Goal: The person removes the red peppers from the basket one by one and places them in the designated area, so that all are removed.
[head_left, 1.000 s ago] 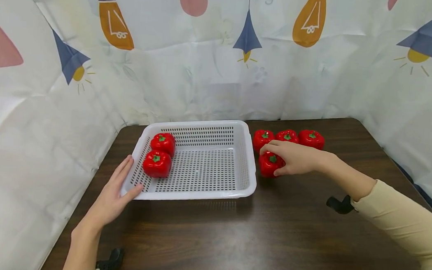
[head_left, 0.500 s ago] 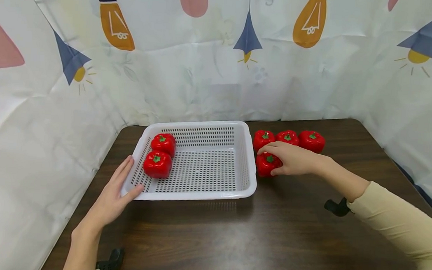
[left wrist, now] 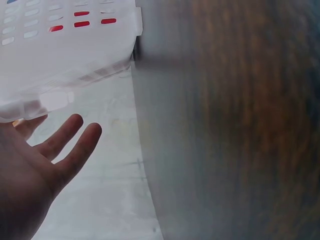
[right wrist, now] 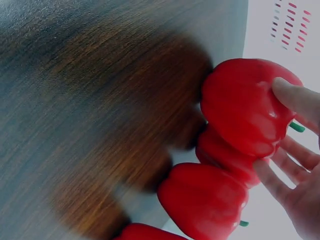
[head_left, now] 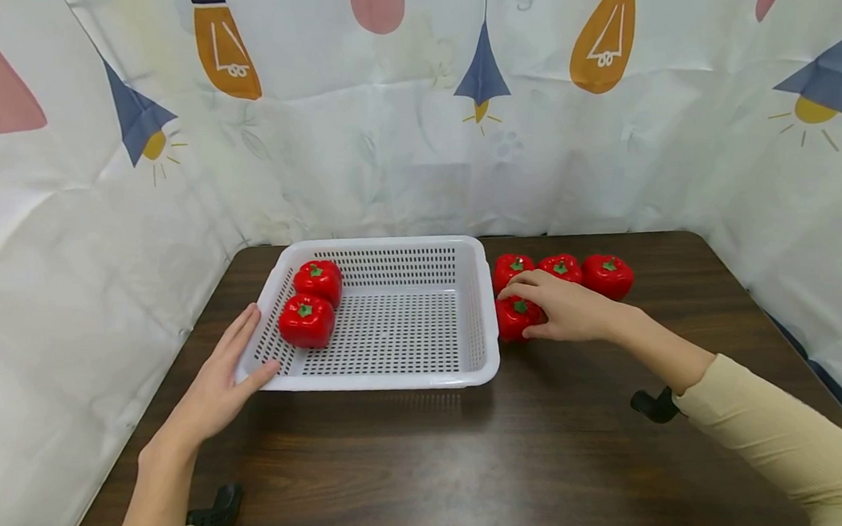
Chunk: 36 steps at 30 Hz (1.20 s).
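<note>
Here's my right hand [head_left: 563, 306], thumb and fingers pinching a red pepper [head_left: 511, 322], and it's clearly the nearer hand. The white basket [head_left: 377, 385] lies just left of that grip, its short rim right beside the pepper; touching or not, I can't tell. The basket's long axis runs across to my left hand [head_left: 224, 384], fingers straight and spread at the other end. Three more peppers [head_left: 561, 265] sit on the tabletop [head_left: 415, 472] beyond my right hand; two basket peppers [head_left: 306, 324] lie beside my left.
</note>
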{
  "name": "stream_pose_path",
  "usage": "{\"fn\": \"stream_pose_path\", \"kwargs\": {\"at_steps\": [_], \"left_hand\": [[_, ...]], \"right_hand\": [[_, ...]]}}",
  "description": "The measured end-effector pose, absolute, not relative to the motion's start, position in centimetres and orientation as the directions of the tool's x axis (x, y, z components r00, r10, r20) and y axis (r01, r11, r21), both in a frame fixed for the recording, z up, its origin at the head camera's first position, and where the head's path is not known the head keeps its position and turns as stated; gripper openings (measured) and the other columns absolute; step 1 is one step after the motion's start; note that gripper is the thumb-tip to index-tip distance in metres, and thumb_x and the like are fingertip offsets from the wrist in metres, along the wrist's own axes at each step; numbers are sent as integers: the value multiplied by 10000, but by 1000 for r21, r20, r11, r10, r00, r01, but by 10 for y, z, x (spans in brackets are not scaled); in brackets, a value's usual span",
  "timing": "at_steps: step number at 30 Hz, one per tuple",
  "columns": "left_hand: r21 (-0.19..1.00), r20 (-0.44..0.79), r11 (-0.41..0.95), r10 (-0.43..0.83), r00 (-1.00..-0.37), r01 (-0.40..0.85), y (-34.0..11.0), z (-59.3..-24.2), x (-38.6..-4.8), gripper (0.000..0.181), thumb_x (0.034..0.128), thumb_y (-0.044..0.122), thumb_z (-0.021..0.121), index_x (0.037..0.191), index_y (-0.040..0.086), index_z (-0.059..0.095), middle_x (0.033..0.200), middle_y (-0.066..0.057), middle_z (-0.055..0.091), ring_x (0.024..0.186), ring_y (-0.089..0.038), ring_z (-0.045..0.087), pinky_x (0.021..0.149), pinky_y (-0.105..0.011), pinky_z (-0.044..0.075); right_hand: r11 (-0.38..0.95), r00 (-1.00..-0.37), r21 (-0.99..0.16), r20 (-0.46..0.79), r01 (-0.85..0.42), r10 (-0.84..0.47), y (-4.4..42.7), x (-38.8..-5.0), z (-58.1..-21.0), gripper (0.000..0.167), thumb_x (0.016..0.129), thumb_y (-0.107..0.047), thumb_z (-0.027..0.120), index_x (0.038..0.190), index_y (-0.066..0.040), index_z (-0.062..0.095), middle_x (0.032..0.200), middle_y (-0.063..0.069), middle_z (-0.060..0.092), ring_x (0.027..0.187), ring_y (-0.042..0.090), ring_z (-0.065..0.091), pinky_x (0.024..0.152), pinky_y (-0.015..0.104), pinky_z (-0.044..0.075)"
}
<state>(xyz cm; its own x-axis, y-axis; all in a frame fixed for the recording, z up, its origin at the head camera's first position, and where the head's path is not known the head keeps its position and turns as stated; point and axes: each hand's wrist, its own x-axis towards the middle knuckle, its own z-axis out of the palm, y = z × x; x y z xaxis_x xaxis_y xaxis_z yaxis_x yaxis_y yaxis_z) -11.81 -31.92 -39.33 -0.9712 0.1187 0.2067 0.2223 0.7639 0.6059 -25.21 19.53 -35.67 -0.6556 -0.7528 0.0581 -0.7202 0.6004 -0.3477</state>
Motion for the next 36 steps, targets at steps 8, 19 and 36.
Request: {"fn": "stream_pose_path", "kwargs": {"at_steps": [8, 19, 36], "left_hand": [[607, 214, 761, 120, -969, 228, -319, -392, -117, 902, 941, 314, 721, 1655, 143, 197, 1709, -85, 133, 1482, -458, 246, 1037, -764, 321], [610, 225, 754, 126, -966, 241, -319, -394, -117, 894, 942, 297, 722, 1652, 133, 204, 1708, -85, 135, 1477, -461, 253, 1047, -761, 312], [593, 199, 772, 132, -971, 226, -319, -391, -117, 906, 943, 327, 717, 1653, 124, 193, 1710, -88, 122, 1460, -471, 276, 1028, -751, 349]], "right_hand": [[611, -665, -333, 70, -718, -743, 195, -253, -356, 601, 799, -174, 898, 1338, -166, 631, 1401, 84, 561, 1282, 298, 491, 949, 502, 555], [634, -681, -315, 54, -706, -731, 196, -255, -355, 613, 812, -214, 893, 1360, -190, 620, 1430, 83, 537, 1304, 297, 473, 955, 501, 552], [456, -529, -375, 117, -807, -840, 141, -292, -278, 406, 921, -172, 787, 1294, -86, 651, 1236, 58, 646, 1047, 248, 640, 886, 416, 572]]}}
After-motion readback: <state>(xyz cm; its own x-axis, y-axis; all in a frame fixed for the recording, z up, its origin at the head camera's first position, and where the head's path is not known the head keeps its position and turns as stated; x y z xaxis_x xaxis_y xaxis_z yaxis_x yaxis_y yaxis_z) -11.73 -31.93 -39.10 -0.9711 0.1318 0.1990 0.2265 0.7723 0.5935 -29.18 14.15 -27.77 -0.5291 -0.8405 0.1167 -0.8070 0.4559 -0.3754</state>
